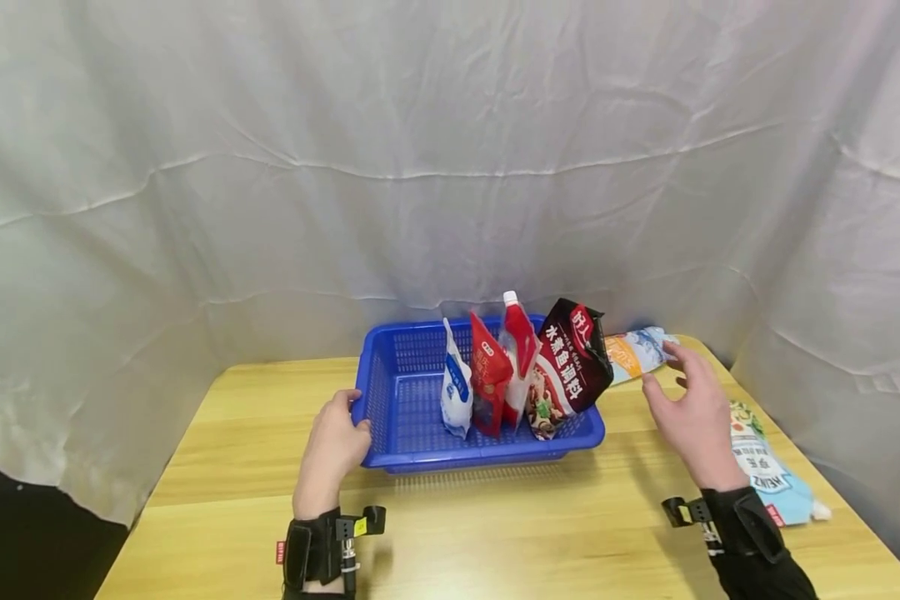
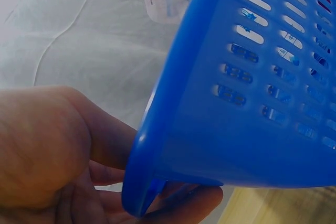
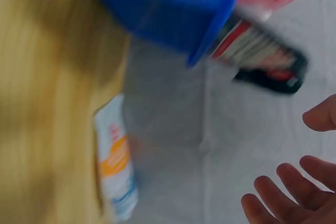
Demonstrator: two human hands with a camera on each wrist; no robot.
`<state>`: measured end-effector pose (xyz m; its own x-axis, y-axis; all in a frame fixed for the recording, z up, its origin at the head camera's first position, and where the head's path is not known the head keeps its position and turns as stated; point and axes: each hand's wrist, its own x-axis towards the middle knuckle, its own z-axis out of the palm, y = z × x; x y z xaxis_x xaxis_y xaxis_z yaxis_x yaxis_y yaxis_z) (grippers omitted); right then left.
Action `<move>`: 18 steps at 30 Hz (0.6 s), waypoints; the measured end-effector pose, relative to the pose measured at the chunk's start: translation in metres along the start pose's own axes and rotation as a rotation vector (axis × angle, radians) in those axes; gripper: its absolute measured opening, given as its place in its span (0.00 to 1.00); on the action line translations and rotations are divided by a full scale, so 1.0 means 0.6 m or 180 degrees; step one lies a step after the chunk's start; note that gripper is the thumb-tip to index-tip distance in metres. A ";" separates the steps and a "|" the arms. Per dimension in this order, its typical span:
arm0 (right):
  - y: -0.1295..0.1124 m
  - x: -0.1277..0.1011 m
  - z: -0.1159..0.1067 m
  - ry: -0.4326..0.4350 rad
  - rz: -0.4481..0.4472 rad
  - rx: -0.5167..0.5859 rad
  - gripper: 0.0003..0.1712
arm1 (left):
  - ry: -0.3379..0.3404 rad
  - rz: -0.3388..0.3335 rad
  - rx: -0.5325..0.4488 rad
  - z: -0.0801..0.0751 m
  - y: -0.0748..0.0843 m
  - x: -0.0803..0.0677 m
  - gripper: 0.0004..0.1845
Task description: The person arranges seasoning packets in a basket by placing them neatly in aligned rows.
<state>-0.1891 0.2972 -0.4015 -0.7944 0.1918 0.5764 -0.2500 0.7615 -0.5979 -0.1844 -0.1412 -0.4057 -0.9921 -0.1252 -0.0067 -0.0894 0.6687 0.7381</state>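
My left hand (image 1: pixel 333 442) grips the left rim of a blue plastic basket (image 1: pixel 420 459); in the left wrist view its fingers reach under the basket's lip (image 2: pixel 137 182). Four packs would be too plain a word: upright inside stand a white-and-blue pouch (image 1: pixel 457 398), a red pouch (image 1: pixel 489 375), a red-and-clear pouch with a white cap (image 1: pixel 521 346), and a black seasoning packet (image 1: pixel 570 358) leaning over the right rim. Right of the basket my right hand (image 1: pixel 693 421) hovers with fingers spread, holding nothing. Close beyond its fingertips lies a white-and-orange packet (image 1: pixel 632 354).
A light-blue Heinz pouch (image 1: pixel 772 475) with a white cap lies at the table's right edge, partly behind my right wrist. The wooden table (image 1: pixel 495 533) extends in front of the basket. A grey curtain (image 1: pixel 420 167) hangs behind and along both sides.
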 end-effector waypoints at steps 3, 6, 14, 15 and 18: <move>0.039 0.006 -0.007 -0.0230 0.0104 -0.0135 0.32 | 0.0010 0.0007 0.0006 0.002 0.000 0.000 0.27; 0.076 0.020 0.000 -0.0436 0.0212 -0.0164 0.32 | 0.0033 0.0010 0.0022 0.002 -0.002 0.001 0.27; 0.154 0.073 0.040 -0.0873 0.1021 -0.0125 0.41 | 0.0053 -0.0006 -0.0012 0.006 -0.004 0.002 0.27; 0.161 0.080 0.044 -0.0898 0.1159 -0.0082 0.43 | 0.0059 -0.0002 -0.0015 0.007 -0.005 0.002 0.27; 0.177 0.096 0.052 -0.0965 0.1551 0.0053 0.47 | 0.0085 0.0006 -0.0022 0.009 -0.006 0.002 0.26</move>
<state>-0.2785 0.3698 -0.4490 -0.9427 0.3302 0.0479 0.1781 0.6194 -0.7646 -0.1859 -0.1398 -0.4118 -0.9896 -0.1434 0.0126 -0.0867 0.6640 0.7427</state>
